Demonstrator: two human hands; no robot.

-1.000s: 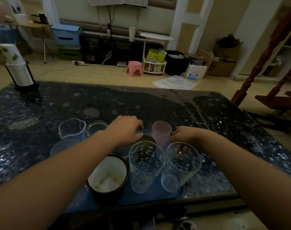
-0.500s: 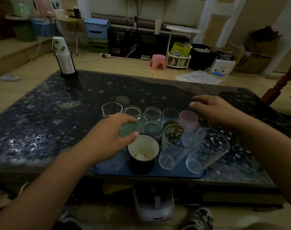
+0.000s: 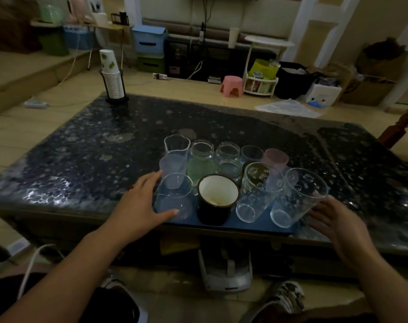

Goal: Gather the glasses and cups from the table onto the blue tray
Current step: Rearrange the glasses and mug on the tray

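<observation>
Resting my left hand [image 3: 143, 207], fingers relaxed and wide, against the tray's left end beside a clear glass [image 3: 172, 197], I spread my right hand [image 3: 335, 220] at the right end. Cups crowd the blue tray [image 3: 231, 223] at the table's [image 3: 82, 159] near edge.

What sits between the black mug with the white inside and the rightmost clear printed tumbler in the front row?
In the head view, one more clear printed tumbler stands between the black mug and the rightmost clear printed tumbler.
</observation>
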